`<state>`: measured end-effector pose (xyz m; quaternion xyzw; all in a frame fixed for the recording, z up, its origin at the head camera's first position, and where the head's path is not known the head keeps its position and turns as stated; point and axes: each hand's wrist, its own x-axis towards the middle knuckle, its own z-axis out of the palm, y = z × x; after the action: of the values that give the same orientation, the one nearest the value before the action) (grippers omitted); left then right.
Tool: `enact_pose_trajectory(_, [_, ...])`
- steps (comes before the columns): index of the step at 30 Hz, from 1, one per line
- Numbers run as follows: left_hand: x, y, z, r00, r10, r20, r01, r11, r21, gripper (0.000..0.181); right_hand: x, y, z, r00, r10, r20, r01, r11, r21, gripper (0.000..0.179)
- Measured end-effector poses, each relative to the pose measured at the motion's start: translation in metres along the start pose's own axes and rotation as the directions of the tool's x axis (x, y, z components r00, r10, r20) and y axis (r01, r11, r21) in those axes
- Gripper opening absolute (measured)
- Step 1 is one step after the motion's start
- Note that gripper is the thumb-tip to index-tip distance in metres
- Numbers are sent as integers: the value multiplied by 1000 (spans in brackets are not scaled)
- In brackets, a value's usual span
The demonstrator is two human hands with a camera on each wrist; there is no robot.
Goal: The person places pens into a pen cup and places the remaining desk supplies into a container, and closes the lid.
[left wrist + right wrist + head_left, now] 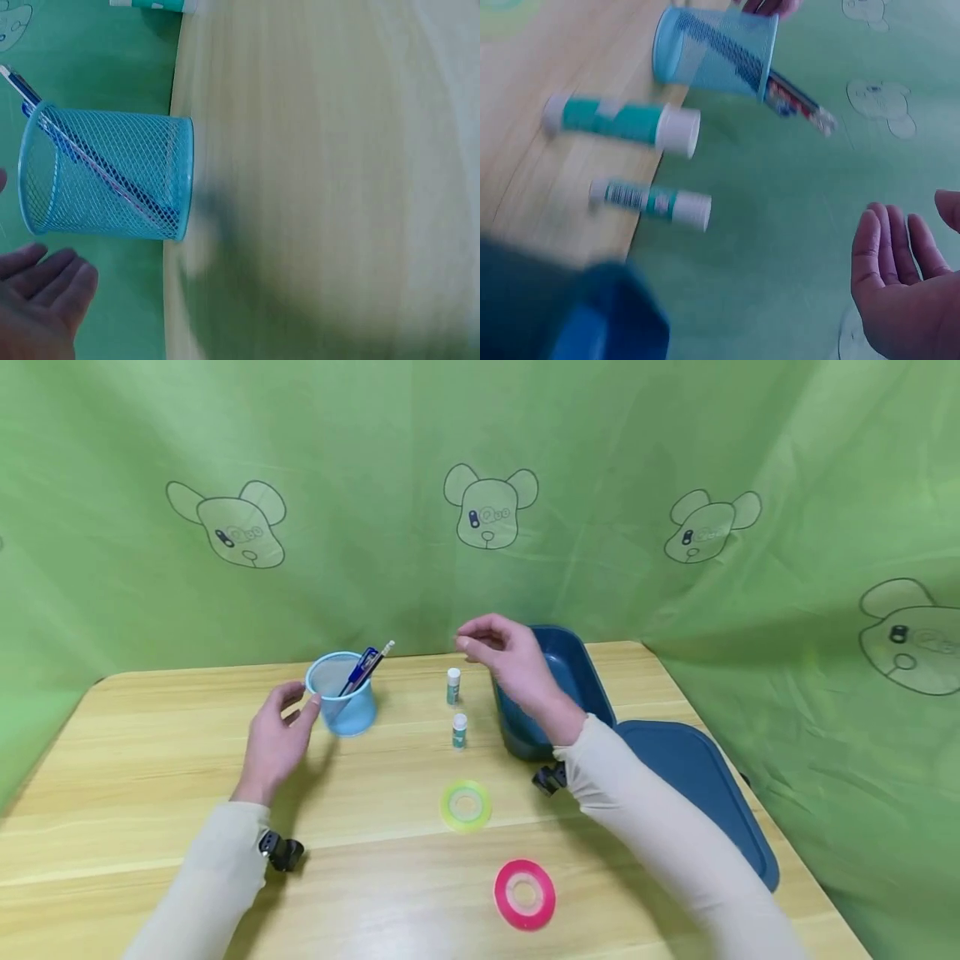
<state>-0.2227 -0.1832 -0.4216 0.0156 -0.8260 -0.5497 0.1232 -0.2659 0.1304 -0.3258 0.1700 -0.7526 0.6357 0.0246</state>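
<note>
A light-blue mesh pen cup point(351, 714) stands upright at the back left, with a blue pen point(363, 668) and a pencil point(381, 662) leaning in it. Beside its left side is my left hand point(279, 735), fingers loosely bent and holding nothing; in the left wrist view the fingers point(56, 281) show apart from the mesh. My right hand point(510, 660) hovers over the left rim of a dark-blue box point(573, 672), empty, its fingers gently curved. Two white-capped glue sticks, a rear one point(453, 687) and a front one point(459, 732), stand between cup and box.
A yellow-green tape roll point(466, 806) and a pink tape roll point(524, 895) lie flat nearer the front. The box's dark-blue lid point(693, 785) lies at the right, beneath my right forearm in the head view. A green curtain point(360, 593) hangs behind the table.
</note>
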Motion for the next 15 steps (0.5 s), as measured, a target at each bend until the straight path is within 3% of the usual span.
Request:
enact_pose_trajectory(2, [-3,4,0,996,4,-88,-4,1000,-3,49,-5,1,-15,1000,-10,-8,10,1000,-17,26])
enact_pose_trajectory(5, [-10,13,0,975,48,-219,-42,999,33,34,-12,3,-40,999,-25,-39,24,999,-34,31])
enact_pose_trajectory(8, [-19,26,1,959,131,-250,-114,990,84,24,-20,9,-66,997,-7,-81,2,997,-72,33])
enact_pose_trajectory(11, [-31,42,8,966,216,-141,-205,975,87,20,-28,17,-92,990,45,-134,-64,988,-139,35])
enact_pose_trajectory(13, [-39,53,14,968,249,-19,-247,966,71,20,-34,23,-107,983,76,-168,-112,970,-216,38])
enact_pose_trajectory(15, [-46,64,21,958,264,115,-272,961,57,21,-40,29,-121,976,100,-193,-153,946,-286,40])
